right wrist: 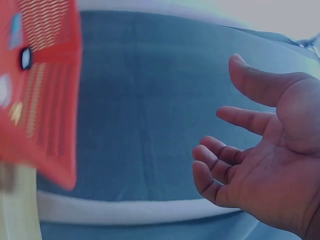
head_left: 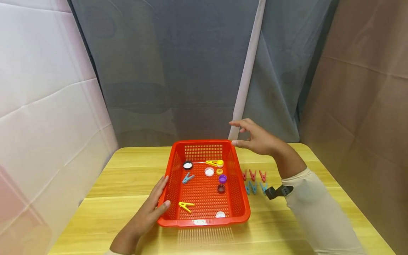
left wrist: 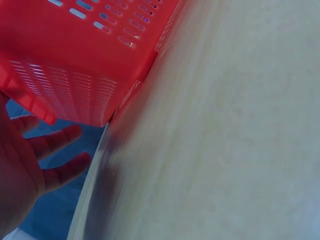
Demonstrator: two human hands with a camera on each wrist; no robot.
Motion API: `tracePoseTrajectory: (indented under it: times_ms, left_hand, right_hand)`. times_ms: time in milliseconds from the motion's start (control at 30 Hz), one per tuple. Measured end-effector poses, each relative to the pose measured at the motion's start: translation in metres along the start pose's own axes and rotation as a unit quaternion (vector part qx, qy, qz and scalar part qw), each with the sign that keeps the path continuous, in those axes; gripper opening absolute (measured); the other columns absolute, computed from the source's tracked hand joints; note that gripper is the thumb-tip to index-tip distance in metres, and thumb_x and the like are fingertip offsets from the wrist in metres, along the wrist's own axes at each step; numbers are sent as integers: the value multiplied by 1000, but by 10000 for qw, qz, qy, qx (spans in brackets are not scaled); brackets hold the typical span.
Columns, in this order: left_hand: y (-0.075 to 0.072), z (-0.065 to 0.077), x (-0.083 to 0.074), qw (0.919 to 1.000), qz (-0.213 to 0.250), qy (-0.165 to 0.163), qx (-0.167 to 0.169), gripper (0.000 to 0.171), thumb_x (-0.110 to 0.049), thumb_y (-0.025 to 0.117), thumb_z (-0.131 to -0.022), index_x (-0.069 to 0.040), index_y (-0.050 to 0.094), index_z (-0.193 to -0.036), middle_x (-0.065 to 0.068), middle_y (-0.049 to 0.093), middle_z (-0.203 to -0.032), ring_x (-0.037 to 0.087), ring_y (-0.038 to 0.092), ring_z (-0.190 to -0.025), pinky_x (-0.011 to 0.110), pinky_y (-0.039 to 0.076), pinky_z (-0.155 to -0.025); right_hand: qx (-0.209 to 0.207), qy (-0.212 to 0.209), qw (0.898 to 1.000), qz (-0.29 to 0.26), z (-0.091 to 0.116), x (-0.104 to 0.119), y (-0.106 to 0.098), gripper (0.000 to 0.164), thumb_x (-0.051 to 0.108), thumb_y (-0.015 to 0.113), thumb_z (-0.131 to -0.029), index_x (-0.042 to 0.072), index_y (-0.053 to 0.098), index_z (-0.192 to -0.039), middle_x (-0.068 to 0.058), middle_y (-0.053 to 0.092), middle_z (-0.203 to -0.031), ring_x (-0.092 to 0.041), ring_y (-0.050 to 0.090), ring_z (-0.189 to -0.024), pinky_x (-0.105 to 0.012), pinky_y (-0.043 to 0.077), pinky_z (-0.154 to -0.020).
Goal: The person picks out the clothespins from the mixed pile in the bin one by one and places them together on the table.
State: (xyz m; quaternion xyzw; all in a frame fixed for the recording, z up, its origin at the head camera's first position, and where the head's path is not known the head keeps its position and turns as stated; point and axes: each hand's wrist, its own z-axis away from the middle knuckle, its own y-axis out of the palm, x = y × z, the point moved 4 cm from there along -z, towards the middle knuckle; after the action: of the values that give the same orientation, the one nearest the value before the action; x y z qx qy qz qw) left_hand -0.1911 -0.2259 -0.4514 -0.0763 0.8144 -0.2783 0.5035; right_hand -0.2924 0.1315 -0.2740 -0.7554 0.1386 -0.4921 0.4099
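Beyond your cream fabric sleeve (head_left: 318, 209) and parted fingers (left wrist: 55, 142) (right wrist: 245, 119), the rectangular red plastic basket (head_left: 204, 193) should feel light, stiff, gripped by its rim (head_left: 200, 141).

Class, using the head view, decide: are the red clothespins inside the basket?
No, the red clothespins lie on the table to the right of the basket.

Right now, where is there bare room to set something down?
Bare yellow wood-grain tabletop lies between the red slotted plastic basket and the table's left edge. Inside, floor is free between the frontmost yellow plastic clothespin and white round cap. Crowded: right of the basket, among red and blue plastic clothespins.
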Motion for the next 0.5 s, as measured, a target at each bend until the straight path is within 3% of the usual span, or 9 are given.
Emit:
tracePoseTrajectory:
  times_ms: [300,500]
  left_hand:
    - [0,0,5,9999,-80,-62,35,72,-14,49,-101,-19,9,-161,14,2,-167,50,6,-149,80,21,-103]
    - [0,3,3,9999,-97,-128,4,72,-13,49,-101,-19,9,-161,14,2,-167,50,8,-148,79,23,-103]
  right_hand:
    - [-276,-327,9961,-766,-24,21,-2,68,42,72,-89,26,43,-148,-3,45,-149,-26,47,-127,-46,53,-97]
    - [-49,-206,9864,-1631,-48,26,21,61,34,71,-91,23,45,-146,-5,46,-145,-26,50,-123,-49,51,-100]
